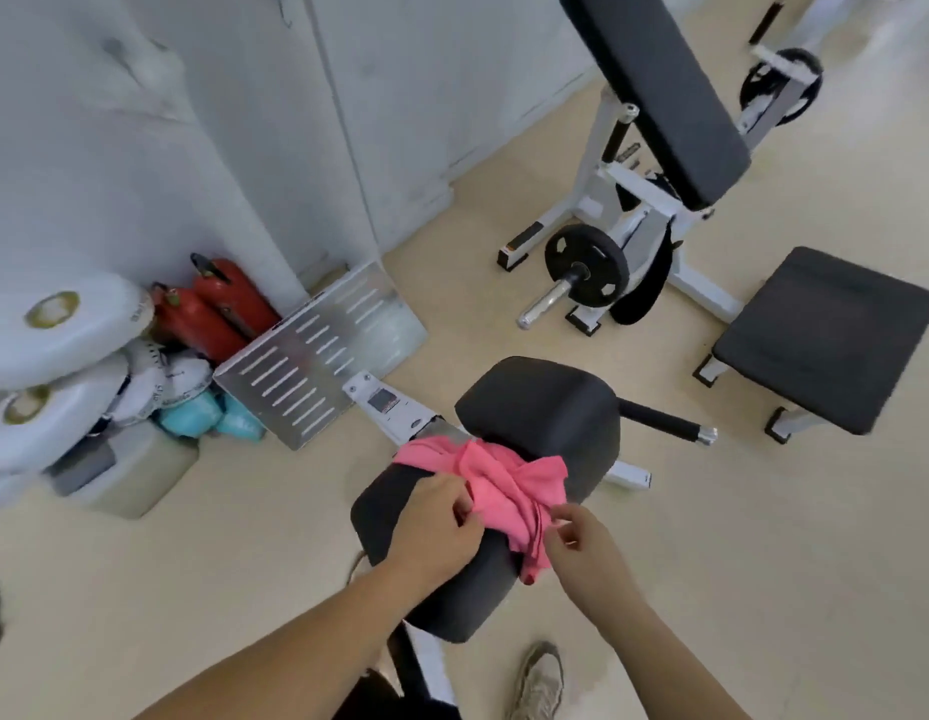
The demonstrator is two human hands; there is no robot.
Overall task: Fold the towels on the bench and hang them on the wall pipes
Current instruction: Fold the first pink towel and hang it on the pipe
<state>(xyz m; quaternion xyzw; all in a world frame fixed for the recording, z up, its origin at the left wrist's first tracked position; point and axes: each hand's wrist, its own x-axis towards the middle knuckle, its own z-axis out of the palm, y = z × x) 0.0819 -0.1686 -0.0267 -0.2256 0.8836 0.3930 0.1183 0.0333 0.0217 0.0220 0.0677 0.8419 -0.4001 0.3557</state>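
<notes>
A crumpled pink towel (pixel 496 483) lies across the black padded bench (pixel 545 407) in front of me. My left hand (pixel 433 522) pinches the towel's left edge. On the towel's right side, my right hand (pixel 581 540) pinches the lower edge, where the cloth droops over the seat's side. The bench has two black pads, with the towel lying over the gap between them. No wall pipe shows clearly.
A perforated metal plate (pixel 322 350) leans near the wall at left, beside two red fire extinguishers (pixel 218 314), white round weights (pixel 62 335) and teal bags (pixel 207 415). At the right stand a preacher-curl machine (pixel 654 96), a weight plate (pixel 587 265) and a black seat (pixel 821 340). My shoe (pixel 540 678) is below.
</notes>
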